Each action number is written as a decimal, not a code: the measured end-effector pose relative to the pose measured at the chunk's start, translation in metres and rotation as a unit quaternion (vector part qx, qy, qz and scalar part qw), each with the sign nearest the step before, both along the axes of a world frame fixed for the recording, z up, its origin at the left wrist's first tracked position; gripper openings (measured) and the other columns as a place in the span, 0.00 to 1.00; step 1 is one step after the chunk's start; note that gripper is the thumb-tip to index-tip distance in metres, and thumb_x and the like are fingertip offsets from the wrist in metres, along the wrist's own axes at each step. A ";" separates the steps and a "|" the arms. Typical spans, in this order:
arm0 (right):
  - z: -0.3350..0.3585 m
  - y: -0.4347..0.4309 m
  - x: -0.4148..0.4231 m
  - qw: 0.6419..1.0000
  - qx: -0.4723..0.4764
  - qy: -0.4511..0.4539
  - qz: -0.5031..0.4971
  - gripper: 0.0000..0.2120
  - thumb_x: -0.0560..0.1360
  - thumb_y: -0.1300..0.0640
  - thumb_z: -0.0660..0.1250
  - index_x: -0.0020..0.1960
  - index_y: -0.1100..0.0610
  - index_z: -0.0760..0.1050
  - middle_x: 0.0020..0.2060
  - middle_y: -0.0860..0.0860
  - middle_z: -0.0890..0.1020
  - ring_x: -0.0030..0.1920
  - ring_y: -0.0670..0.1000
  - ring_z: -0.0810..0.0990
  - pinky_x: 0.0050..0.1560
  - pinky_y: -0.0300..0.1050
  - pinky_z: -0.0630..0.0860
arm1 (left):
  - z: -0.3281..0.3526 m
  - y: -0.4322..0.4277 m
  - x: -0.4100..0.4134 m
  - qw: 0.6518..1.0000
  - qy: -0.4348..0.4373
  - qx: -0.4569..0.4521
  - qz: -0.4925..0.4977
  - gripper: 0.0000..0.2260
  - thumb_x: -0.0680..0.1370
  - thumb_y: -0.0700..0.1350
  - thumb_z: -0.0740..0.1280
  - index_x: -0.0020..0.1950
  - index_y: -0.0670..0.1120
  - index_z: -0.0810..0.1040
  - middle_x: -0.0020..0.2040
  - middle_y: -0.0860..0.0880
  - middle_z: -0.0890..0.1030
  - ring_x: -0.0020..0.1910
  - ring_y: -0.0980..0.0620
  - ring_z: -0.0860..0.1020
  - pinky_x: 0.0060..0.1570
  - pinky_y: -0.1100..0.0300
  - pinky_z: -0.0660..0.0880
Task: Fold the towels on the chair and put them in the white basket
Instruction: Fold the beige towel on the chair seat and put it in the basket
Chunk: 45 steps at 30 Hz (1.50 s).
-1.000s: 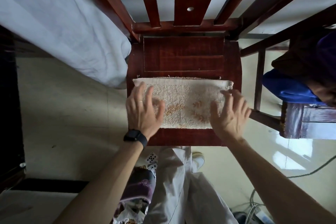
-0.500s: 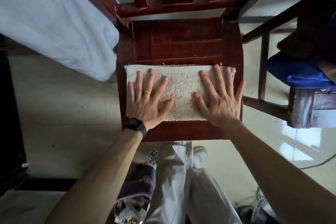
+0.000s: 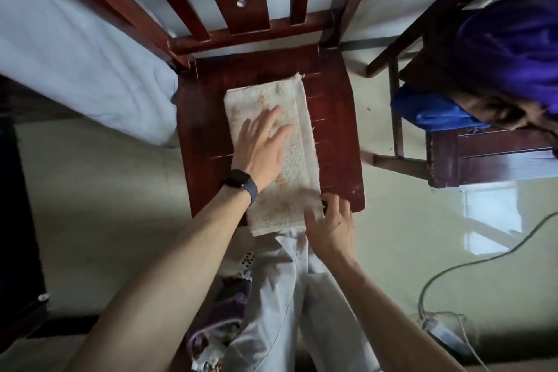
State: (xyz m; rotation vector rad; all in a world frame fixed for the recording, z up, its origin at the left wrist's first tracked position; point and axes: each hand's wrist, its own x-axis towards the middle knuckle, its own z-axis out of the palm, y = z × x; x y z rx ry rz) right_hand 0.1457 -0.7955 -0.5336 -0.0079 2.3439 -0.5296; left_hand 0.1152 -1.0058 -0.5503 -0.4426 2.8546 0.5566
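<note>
A cream towel (image 3: 297, 142) with faint orange marks lies folded into a long strip on the seat of a dark red wooden chair (image 3: 335, 130). The strip runs from the back of the seat to its front edge, and its near end hangs slightly over. My left hand (image 3: 261, 143), with a watch on the wrist, lies flat on the middle of the towel with straight fingers. My right hand (image 3: 330, 225) is at the towel's near right corner, fingers spread and touching its edge. No white basket is in view.
A pale blue sheet (image 3: 75, 69) hangs at the left beside the chair. A second wooden chair (image 3: 483, 157) with blue and purple cloth (image 3: 513, 48) stands at the right. A cable and power strip (image 3: 444, 332) lie on the floor at lower right. My legs are below the seat.
The towel strip has turned from lying across the seat to running front to back. My left hand stays flat on it; my right hand has moved to its near end.
</note>
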 end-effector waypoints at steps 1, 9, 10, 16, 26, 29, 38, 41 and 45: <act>-0.002 0.003 -0.005 0.999 -0.006 -0.022 -0.038 0.19 0.76 0.46 0.66 0.62 0.53 0.69 0.58 0.53 0.76 0.56 0.57 0.76 0.55 0.54 0.74 | 0.003 0.009 0.018 0.995 0.019 0.024 0.093 0.22 0.74 0.37 0.64 0.67 0.49 0.75 0.75 0.45 0.66 0.73 0.43 0.65 0.72 0.45 0.63; -0.009 0.013 -0.011 0.984 0.031 -0.129 -0.117 0.16 0.77 0.45 0.68 0.56 0.55 0.74 0.42 0.50 0.79 0.47 0.56 0.77 0.47 0.45 0.70 | 0.012 0.092 0.155 0.795 -0.060 0.233 0.558 0.15 0.77 0.54 0.68 0.51 0.43 0.75 0.48 0.45 0.79 0.47 0.46 0.79 0.47 0.51 0.77; -0.012 0.014 -0.009 0.978 0.008 -0.143 -0.154 0.15 0.76 0.46 0.69 0.56 0.56 0.74 0.40 0.49 0.81 0.45 0.55 0.79 0.47 0.49 0.74 | 0.012 0.096 0.156 0.760 -0.081 0.284 0.579 0.16 0.78 0.56 0.67 0.53 0.44 0.74 0.48 0.48 0.79 0.48 0.48 0.79 0.47 0.54 0.75; -0.015 0.024 -0.001 0.934 -0.113 -0.177 -0.289 0.10 0.75 0.53 0.73 0.49 0.58 0.75 0.39 0.51 0.83 0.41 0.53 0.86 0.51 0.54 0.81 | -0.004 0.093 0.168 0.680 -0.082 0.406 0.605 0.16 0.78 0.56 0.68 0.54 0.44 0.77 0.48 0.51 0.83 0.49 0.51 0.83 0.57 0.49 0.78; 0.052 0.045 0.022 0.950 -0.124 -0.158 -0.241 0.12 0.77 0.53 0.71 0.50 0.55 0.69 0.40 0.56 0.85 0.34 0.50 0.84 0.45 0.51 0.81 | 0.065 0.106 0.186 0.691 -0.005 0.406 0.598 0.10 0.78 0.45 0.70 0.57 0.47 0.73 0.42 0.45 0.84 0.33 0.49 0.83 0.34 0.62 0.77; 0.073 0.050 0.025 0.947 -0.146 -0.160 -0.237 0.04 0.78 0.57 0.69 0.51 0.56 0.76 0.40 0.56 0.86 0.33 0.47 0.84 0.37 0.41 0.80 | 0.088 0.106 0.188 0.714 -0.002 0.413 0.566 0.05 0.79 0.46 0.69 0.55 0.53 0.79 0.42 0.47 0.85 0.35 0.50 0.84 0.37 0.63 0.78; 0.090 0.015 -0.039 0.979 -0.173 -0.100 -0.044 0.13 0.72 0.60 0.74 0.54 0.48 0.82 0.44 0.47 0.85 0.42 0.40 0.83 0.42 0.30 0.76 | 0.104 0.034 0.155 0.831 -0.058 0.397 0.385 0.14 0.73 0.47 0.75 0.58 0.53 0.81 0.46 0.54 0.85 0.44 0.59 0.83 0.47 0.61 0.80; 0.069 -0.012 -0.070 0.990 -0.136 -0.010 0.021 0.08 0.75 0.48 0.72 0.52 0.50 0.83 0.44 0.49 0.83 0.42 0.43 0.82 0.43 0.33 0.76 | 0.086 0.004 0.128 0.906 -0.028 0.266 0.328 0.10 0.75 0.53 0.72 0.51 0.50 0.84 0.42 0.54 0.82 0.38 0.60 0.79 0.39 0.65 0.76; 0.039 -0.051 -0.109 0.989 -0.145 0.010 0.032 0.14 0.78 0.42 0.65 0.55 0.51 0.80 0.50 0.49 0.81 0.46 0.45 0.81 0.44 0.37 0.75 | 0.060 -0.030 0.080 0.885 -0.004 0.293 0.361 0.15 0.77 0.56 0.68 0.48 0.44 0.83 0.43 0.54 0.80 0.41 0.62 0.79 0.40 0.70 0.73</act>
